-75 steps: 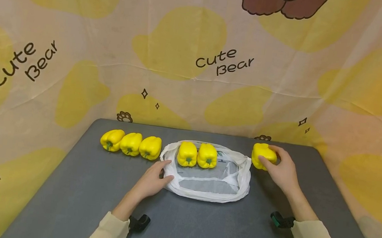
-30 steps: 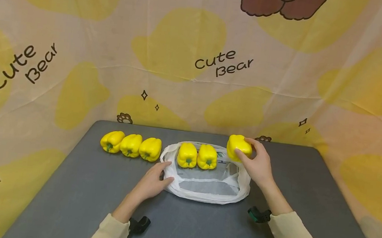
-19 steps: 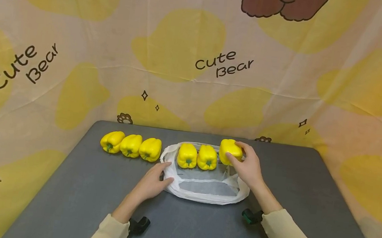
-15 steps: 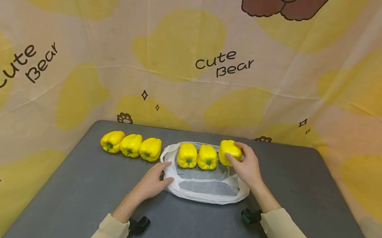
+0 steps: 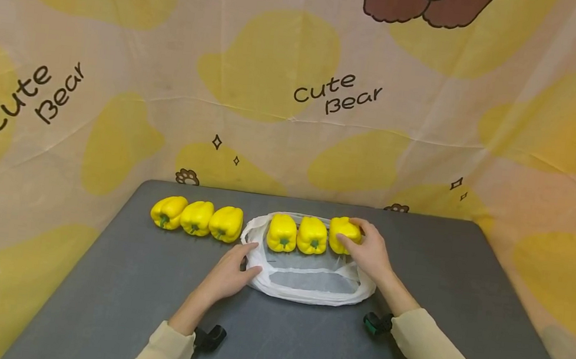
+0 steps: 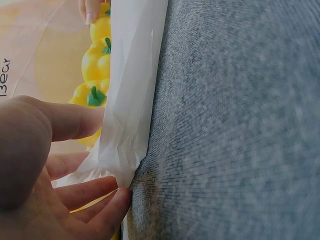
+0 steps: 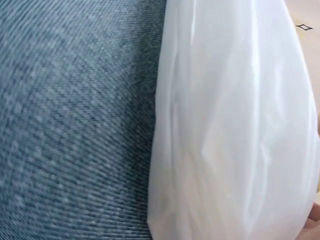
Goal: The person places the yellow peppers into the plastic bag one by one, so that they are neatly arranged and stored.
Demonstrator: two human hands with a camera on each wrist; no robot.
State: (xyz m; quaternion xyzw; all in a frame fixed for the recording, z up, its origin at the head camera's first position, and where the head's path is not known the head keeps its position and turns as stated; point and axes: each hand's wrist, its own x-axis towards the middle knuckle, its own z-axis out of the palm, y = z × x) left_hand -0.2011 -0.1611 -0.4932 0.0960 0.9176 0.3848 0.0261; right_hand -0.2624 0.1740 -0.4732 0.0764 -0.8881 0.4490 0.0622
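Note:
A white plastic bag point(image 5: 307, 295) lies open on the grey table point(image 5: 109, 295). Inside it sit two yellow peppers point(image 5: 282, 233) point(image 5: 312, 235). My right hand point(image 5: 366, 253) grips a third yellow pepper point(image 5: 342, 232) and holds it in the bag beside them. At the bag's left rim my left hand point(image 5: 234, 267) pinches the plastic; the left wrist view shows its thumb point(image 6: 70, 122) over the bag's edge point(image 6: 132, 100) and its fingers under it. The right wrist view shows only the bag's side point(image 7: 235, 125) and the table point(image 7: 75, 125).
Three more yellow peppers point(image 5: 196, 217) lie in a row on the table left of the bag. A printed cloth backdrop point(image 5: 298, 86) hangs behind the table's far edge. The tabletop is bare in front of the bag and on the right side.
My right hand carried the pepper from the table right of the bag, leftward over the rim, and lowered it in beside the other two. The left hand stayed on the rim.

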